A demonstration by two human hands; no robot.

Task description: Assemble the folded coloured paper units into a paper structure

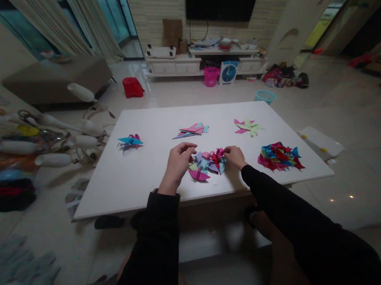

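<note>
In the head view, a heap of folded origami paper pieces [203, 164] in pink, red, lilac, green and light blue lies near the front middle of the white table [154, 182]. My left hand [179, 161] is at the heap's left edge, fingers loosely bent and thumb slightly apart, with nothing visible between them. At the opposite edge, my right hand [234, 157] pinches a magenta folded paper piece [220, 152]; its other fingers are curled. Behind the heap lie flat, pointed paper folds [192, 130] in pink and blue.
Pale green and pink folds [250, 127] lie at the back right. A denser red and blue origami heap [279, 156] sits at the front right. Blue and purple origami [131, 141] rests at the left. Beyond the far edge stands a light blue basket [265, 96].
</note>
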